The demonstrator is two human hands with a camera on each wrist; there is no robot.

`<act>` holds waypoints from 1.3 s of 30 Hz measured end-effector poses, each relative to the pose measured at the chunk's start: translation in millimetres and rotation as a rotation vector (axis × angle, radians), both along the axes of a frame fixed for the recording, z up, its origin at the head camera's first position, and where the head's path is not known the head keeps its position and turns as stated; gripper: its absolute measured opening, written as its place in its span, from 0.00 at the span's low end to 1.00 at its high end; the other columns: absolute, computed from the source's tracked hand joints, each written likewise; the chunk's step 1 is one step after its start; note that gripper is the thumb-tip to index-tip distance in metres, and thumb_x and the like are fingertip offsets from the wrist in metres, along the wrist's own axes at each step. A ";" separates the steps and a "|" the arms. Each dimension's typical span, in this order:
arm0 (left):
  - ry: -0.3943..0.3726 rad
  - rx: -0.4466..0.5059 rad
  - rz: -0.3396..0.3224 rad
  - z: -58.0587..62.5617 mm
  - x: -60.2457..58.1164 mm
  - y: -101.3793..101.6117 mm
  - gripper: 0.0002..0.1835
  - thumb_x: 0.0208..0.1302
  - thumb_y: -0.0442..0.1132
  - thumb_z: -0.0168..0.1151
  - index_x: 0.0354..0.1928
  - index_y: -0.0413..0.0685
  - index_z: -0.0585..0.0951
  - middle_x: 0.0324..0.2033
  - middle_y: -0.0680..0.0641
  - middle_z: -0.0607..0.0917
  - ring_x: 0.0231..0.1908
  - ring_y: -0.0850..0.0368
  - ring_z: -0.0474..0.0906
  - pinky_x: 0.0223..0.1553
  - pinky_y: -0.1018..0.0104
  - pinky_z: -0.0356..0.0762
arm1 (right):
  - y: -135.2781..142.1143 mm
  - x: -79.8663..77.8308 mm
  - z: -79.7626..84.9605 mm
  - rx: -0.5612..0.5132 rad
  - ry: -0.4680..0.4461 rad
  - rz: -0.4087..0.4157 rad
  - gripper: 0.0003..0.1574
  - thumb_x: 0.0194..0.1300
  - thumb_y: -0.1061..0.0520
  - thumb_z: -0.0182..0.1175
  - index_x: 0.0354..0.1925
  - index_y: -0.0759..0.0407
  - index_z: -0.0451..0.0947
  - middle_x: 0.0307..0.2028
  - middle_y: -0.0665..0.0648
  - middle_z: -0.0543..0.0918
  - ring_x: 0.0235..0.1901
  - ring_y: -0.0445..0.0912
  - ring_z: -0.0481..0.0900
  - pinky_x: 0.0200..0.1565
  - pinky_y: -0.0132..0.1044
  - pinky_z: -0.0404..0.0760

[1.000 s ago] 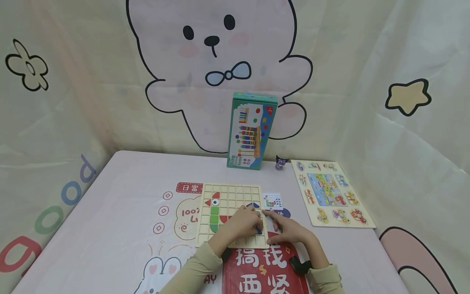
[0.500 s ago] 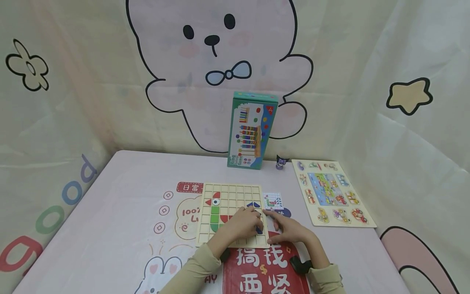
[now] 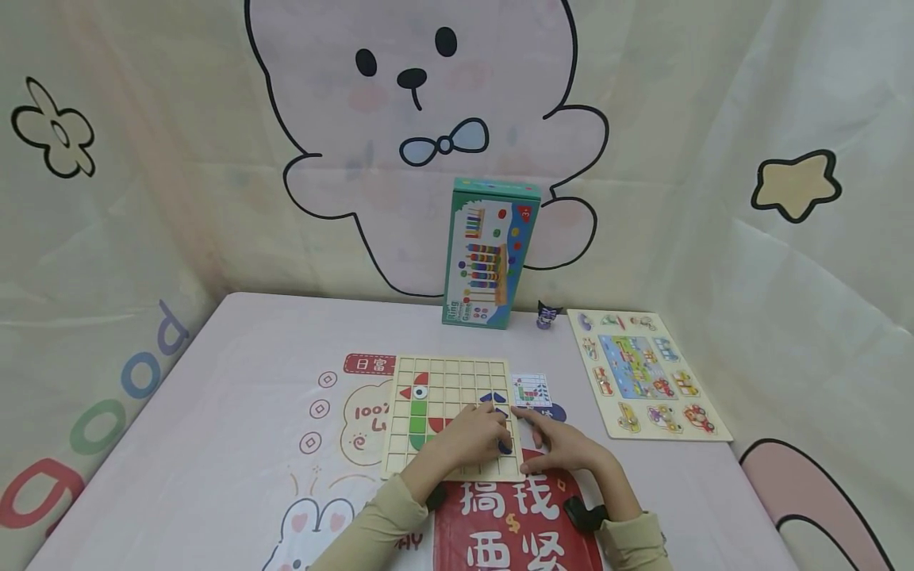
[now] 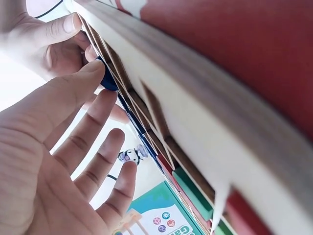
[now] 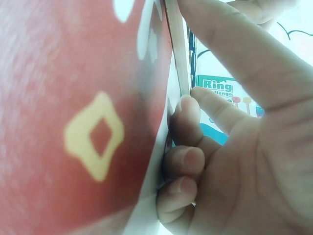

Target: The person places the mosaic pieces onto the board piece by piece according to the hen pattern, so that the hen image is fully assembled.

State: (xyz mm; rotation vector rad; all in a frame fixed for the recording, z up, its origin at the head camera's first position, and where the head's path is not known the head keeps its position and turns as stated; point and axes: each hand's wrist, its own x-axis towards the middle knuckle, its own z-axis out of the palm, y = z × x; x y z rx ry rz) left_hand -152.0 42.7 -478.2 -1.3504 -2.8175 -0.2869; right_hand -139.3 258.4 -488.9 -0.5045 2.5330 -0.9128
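Note:
A wooden grid board lies on the table, with red and green pieces set in its left columns. My left hand reaches over the board's right side. Between its thumb and index finger it pinches a dark blue piece, low against the grid; the other fingers are spread. More blue pieces sit near the upper right. At the right edge, my right hand holds the board, thumb by the near corner and index finger farther up. In the right wrist view its other fingers are curled beside the edge.
A small pattern card lies just right of the board. Behind stand a green game box and a small purple figurine. Another picture puzzle board lies at the right. Printed cloth walls surround the table.
Both hands stay in nearly the same place. The left fingers and the blue piece have shifted only very slightly at the board's right side.

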 end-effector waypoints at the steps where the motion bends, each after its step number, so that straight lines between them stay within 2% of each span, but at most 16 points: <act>1: -0.001 -0.001 -0.001 0.1 0.1 -0.4 0.08 0.54 0.47 0.66 0.38 0.67 0.85 0.35 0.60 0.82 0.42 0.61 0.72 0.45 0.61 0.72 | 0.0 0.0 0.1 -0.002 -0.001 0.001 0.56 0.46 0.42 0.71 0.68 0.48 0.57 0.30 0.54 0.68 0.23 0.40 0.63 0.23 0.31 0.67; 11: -0.010 0.020 0.012 2.2 -2.4 1.6 0.08 0.56 0.45 0.65 0.38 0.67 0.85 0.39 0.61 0.83 0.44 0.62 0.72 0.47 0.61 0.71 | -0.1 -1.8 1.5 0.010 0.013 0.015 0.56 0.46 0.42 0.71 0.69 0.48 0.56 0.30 0.54 0.69 0.21 0.40 0.60 0.22 0.30 0.63; 18: 0.000 0.021 0.018 -0.6 -4.6 5.2 0.07 0.56 0.44 0.65 0.37 0.67 0.85 0.38 0.62 0.83 0.42 0.63 0.71 0.46 0.64 0.70 | -1.1 -2.6 2.2 -0.001 0.019 0.023 0.55 0.46 0.42 0.71 0.68 0.48 0.57 0.29 0.54 0.69 0.21 0.40 0.60 0.22 0.30 0.62; 22: -0.011 0.014 0.029 -0.6 -4.5 5.5 0.07 0.56 0.44 0.65 0.36 0.66 0.86 0.37 0.62 0.83 0.42 0.63 0.71 0.47 0.63 0.70 | -1.6 -3.6 1.8 0.005 0.025 0.026 0.55 0.46 0.42 0.71 0.68 0.48 0.57 0.29 0.54 0.68 0.21 0.40 0.60 0.22 0.30 0.62; 31: -0.019 0.018 0.017 0.3 -2.6 1.9 0.08 0.54 0.45 0.66 0.37 0.66 0.85 0.38 0.61 0.83 0.43 0.62 0.71 0.46 0.62 0.71 | -1.7 -3.6 3.5 0.016 0.010 0.018 0.55 0.46 0.42 0.71 0.69 0.47 0.56 0.30 0.53 0.69 0.21 0.40 0.60 0.22 0.30 0.62; 39: -0.032 0.015 0.036 -3.0 -2.8 -9.1 0.09 0.55 0.49 0.65 0.40 0.68 0.84 0.40 0.61 0.82 0.43 0.62 0.71 0.47 0.61 0.70 | 0.2 -0.7 1.7 0.003 -0.014 0.014 0.55 0.47 0.42 0.71 0.69 0.48 0.56 0.30 0.55 0.69 0.23 0.41 0.62 0.24 0.31 0.64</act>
